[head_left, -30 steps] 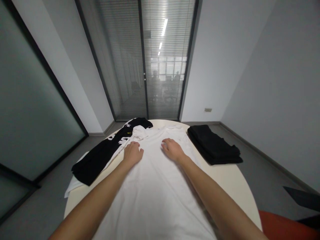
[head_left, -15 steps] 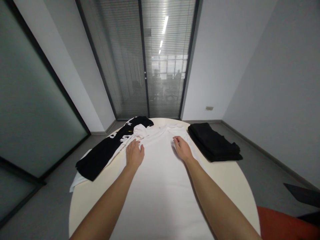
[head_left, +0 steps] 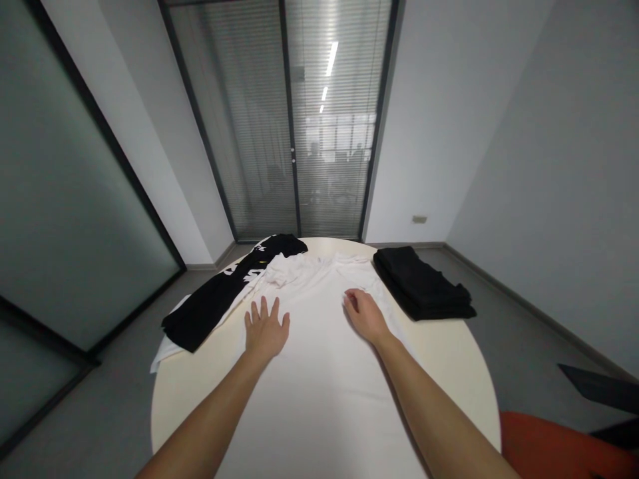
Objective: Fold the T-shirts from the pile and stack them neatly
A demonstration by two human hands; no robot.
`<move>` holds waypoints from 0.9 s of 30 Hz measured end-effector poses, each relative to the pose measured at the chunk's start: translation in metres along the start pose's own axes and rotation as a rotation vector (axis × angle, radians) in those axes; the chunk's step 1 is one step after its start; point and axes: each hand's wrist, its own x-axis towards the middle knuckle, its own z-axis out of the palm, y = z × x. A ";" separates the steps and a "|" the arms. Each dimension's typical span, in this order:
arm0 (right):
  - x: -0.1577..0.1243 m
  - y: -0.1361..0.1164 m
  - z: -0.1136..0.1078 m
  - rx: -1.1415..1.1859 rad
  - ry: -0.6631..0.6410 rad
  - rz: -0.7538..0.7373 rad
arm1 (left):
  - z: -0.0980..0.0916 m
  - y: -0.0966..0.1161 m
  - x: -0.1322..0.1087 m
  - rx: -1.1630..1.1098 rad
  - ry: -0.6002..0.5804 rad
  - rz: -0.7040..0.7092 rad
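Note:
A white T-shirt (head_left: 319, 386) lies spread out along the round table, its neck at the far end and some wrinkles near its left sleeve. My left hand (head_left: 266, 330) is flat on the shirt's left side, fingers spread, holding nothing. On the right side of the shirt is my right hand (head_left: 367, 317), its fingers loosely curved with a gap between thumb and forefinger. No cloth shows gathered in it.
Left of the shirt, a black garment with white print (head_left: 219, 299) lies over white cloth at the table's edge. A folded black stack of cloth (head_left: 422, 286) sits at the right. An orange-red chair (head_left: 554, 442) stands beside the cream table (head_left: 469, 392).
My left hand has drawn slightly nearer and its fingers have spread. The shirt's left sleeve area lies flatter than before. My right hand has shifted a little toward me.

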 end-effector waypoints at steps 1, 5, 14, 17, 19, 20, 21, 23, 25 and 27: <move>-0.002 -0.001 0.000 -0.013 -0.006 0.001 | -0.001 0.000 -0.002 0.003 0.000 -0.008; -0.001 -0.003 -0.001 -0.064 -0.035 0.036 | -0.003 0.000 0.003 -0.012 0.022 0.002; 0.038 -0.003 -0.010 -0.225 -0.053 0.232 | -0.001 0.005 0.049 -0.147 0.066 0.115; 0.055 -0.008 -0.004 -0.283 -0.048 0.304 | -0.005 0.024 0.064 -0.174 0.042 -0.002; 0.062 -0.010 0.002 -0.300 -0.036 0.277 | -0.008 0.039 0.073 -0.201 0.056 -0.045; 0.064 -0.010 0.005 -0.310 -0.028 0.244 | -0.008 0.045 0.077 -0.213 0.068 -0.051; 0.064 -0.009 0.007 -0.320 -0.019 0.206 | -0.007 0.050 0.078 -0.223 0.075 -0.049; 0.060 -0.004 0.011 -0.327 -0.010 0.130 | -0.003 0.055 0.077 -0.237 0.102 -0.010; 0.053 0.001 0.012 -0.303 -0.013 0.076 | 0.002 0.053 0.072 -0.244 0.151 0.053; 0.046 0.005 0.011 -0.260 -0.018 0.053 | 0.007 0.048 0.064 -0.251 0.200 0.102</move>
